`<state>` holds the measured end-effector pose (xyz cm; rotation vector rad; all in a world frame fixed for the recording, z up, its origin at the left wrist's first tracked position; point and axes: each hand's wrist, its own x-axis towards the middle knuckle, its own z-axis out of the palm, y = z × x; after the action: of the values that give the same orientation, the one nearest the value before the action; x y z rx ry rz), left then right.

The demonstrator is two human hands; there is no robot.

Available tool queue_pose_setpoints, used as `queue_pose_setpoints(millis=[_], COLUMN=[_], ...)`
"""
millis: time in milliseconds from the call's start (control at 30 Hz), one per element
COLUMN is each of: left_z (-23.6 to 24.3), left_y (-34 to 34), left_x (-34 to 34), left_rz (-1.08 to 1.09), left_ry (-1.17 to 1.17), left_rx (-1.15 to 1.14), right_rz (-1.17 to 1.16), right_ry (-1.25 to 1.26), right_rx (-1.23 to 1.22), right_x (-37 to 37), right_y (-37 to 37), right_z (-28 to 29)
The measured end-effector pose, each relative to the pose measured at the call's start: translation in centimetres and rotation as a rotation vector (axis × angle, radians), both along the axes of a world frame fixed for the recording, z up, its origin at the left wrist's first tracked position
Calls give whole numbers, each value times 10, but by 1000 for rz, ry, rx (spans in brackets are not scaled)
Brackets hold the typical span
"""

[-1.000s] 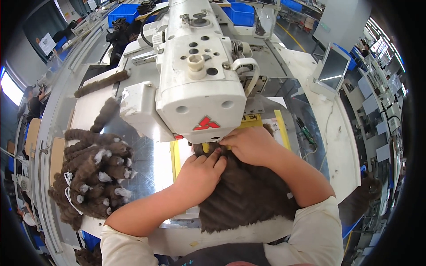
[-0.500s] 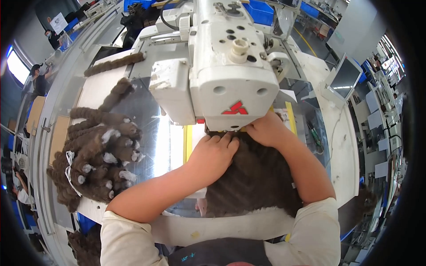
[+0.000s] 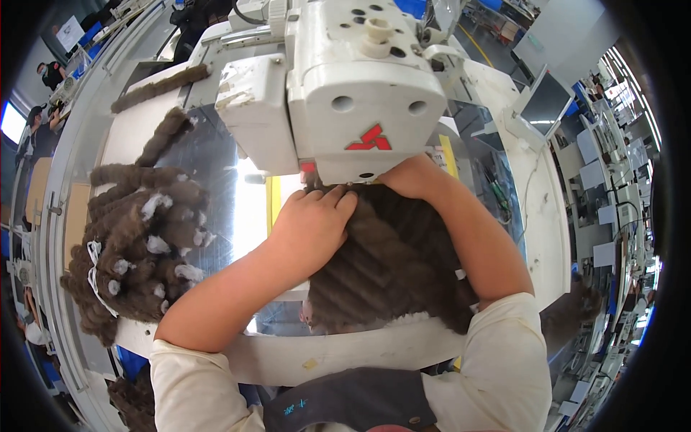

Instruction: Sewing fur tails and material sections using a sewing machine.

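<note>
A wide piece of brown, ribbed plush fur point(image 3: 367, 281) lies under the head of a white sewing machine point(image 3: 367, 101). A thicker fur ridge runs diagonally across it, and its near edge shows white fluff. My left hand point(image 3: 313, 223) presses on the fur's far left part, fingers close together and bent at its edge, just below the machine head. My right hand point(image 3: 410, 176) is at the fur's far right edge, beside the needle area. Its fingertips are hidden behind the machine head, so its grip does not show.
To the left lies a tied heap of brown fur tubes point(image 3: 137, 252) with white stuffing at their ends. Another fur tube point(image 3: 160, 88) rests behind it. A screen point(image 3: 547, 104) stands at the right, and green-handled tools point(image 3: 499, 194) lie right of my right forearm.
The whole view has shifted, so machine and heap sit farther up and left. The diagonal ridge on the fur now stands out more. Both hands remain by the machine head.
</note>
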<state>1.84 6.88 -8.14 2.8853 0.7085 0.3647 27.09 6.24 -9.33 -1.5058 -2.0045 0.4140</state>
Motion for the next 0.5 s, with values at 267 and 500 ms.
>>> queue_pose_setpoints(millis=[267, 500], left_z=[6, 18], left_y=[1, 5], left_x=[-5, -5], left_rz=[17, 25], left_ry=[12, 90], left_rx=[-61, -101], right_rz=[146, 220], right_ry=[-39, -75], right_rx=[-8, 23], right_x=[-4, -13], right_y=[-53, -52], right_z=[10, 1])
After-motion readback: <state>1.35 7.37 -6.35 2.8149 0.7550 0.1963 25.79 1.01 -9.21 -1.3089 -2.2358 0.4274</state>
